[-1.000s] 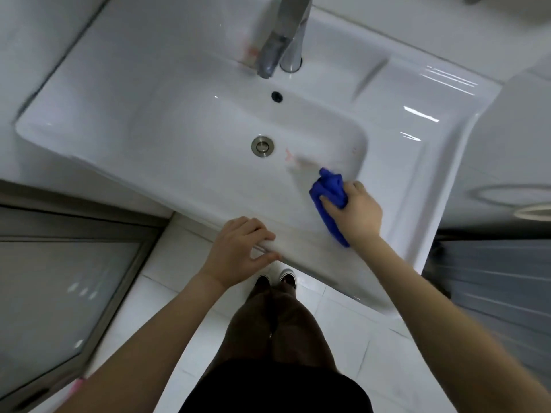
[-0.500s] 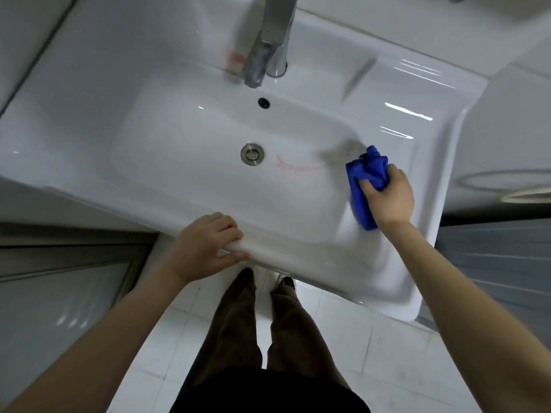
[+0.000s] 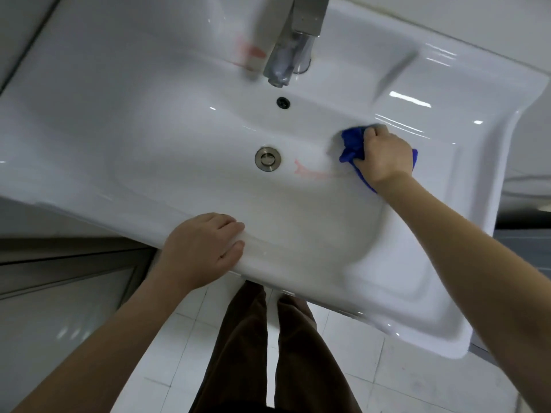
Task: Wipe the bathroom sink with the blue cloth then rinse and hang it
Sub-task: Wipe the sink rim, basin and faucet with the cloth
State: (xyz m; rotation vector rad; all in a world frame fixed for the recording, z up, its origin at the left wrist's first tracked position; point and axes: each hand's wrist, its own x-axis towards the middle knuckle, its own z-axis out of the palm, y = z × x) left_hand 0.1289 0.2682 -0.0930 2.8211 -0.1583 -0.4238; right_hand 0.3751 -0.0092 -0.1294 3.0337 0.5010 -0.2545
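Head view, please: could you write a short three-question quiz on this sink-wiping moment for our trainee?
1. True or false: the left hand holds the blue cloth.
2. The pink smear on the basin floor lies: A) between the drain and the blue cloth; B) under the left hand; C) on the floor tiles.
3. What does the left hand rest on?

Key: 1. False; the right hand grips it. 2. A. 3. The front rim of the sink.
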